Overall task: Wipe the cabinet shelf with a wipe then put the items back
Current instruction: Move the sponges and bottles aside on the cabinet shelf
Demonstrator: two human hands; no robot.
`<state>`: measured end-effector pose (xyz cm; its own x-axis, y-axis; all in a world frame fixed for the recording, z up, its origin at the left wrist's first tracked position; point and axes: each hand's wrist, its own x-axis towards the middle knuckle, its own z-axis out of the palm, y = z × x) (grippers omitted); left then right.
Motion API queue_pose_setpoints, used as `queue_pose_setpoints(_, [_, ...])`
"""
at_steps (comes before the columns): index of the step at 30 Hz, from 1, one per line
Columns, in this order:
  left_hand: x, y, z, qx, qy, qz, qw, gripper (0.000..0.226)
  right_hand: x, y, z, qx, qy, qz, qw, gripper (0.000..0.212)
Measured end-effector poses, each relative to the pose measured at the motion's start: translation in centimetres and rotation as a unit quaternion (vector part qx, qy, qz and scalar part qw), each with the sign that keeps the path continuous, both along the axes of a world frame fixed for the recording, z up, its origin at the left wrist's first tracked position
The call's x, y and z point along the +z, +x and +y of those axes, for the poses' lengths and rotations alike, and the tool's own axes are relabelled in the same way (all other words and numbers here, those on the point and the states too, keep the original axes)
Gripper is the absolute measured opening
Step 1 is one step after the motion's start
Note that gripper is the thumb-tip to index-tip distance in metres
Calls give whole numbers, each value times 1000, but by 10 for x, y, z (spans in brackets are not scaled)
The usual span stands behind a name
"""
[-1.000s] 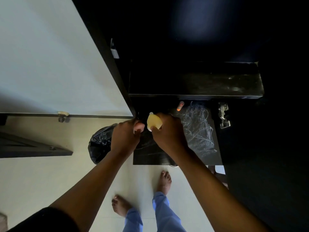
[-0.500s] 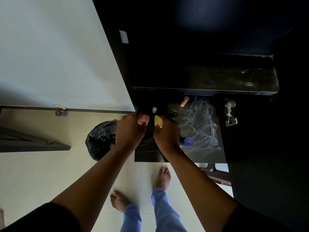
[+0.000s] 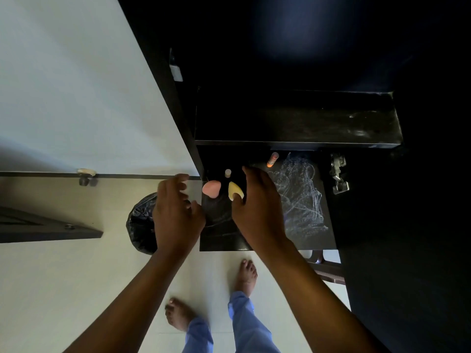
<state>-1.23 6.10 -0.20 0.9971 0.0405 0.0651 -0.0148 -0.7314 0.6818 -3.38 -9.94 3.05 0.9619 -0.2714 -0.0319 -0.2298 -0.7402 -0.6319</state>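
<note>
A black cabinet shelf (image 3: 313, 233) lies below an upper shelf (image 3: 293, 123). On it rest a pink sponge (image 3: 212, 188), a yellow sponge (image 3: 235, 190), a small white-capped item (image 3: 227, 173) and an orange tube (image 3: 272, 159). White streaks (image 3: 300, 197) mark the shelf's right half. My left hand (image 3: 175, 212) hovers open just left of the pink sponge, holding nothing. My right hand (image 3: 257, 207) is spread over the shelf, its thumb touching the yellow sponge without gripping it.
The white cabinet door (image 3: 76, 85) stands swung out on the left with a knob (image 3: 86, 175). A black bag-lined bin (image 3: 141, 225) sits on the pale floor below my left hand. A metal hinge (image 3: 339, 177) is on the right wall. My bare feet are below.
Both hands have let go: the pink and yellow sponges now lie on the shelf's left part. My fingers have spread apart and my left hand has drawn back leftward.
</note>
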Motion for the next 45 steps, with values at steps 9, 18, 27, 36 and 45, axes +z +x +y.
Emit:
queue_pose_setpoints(9, [31, 8, -53, -161, 22, -122, 979, 22, 27, -19, -75, -37, 81, -64, 994, 35])
queue_pose_setpoints(18, [12, -10, -77, -178, 19, -108, 978, 32, -45, -65, -123, 56, 125, 190, 972, 67])
queue_pose_setpoints(27, [-46, -68, -56, -159, -49, 66, 984, 48, -98, -71, -94, 34, 53, 25, 998, 36])
queue_pose_setpoints(36, [-61, -62, -28, -91, -109, 69, 987, 52, -108, -39, -29, 81, 111, -7, 991, 28])
queue_pose_setpoints(45, [-76, -58, -11, -24, -150, 71, 986, 62, -128, -29, 5, 92, 123, -6, 988, 37])
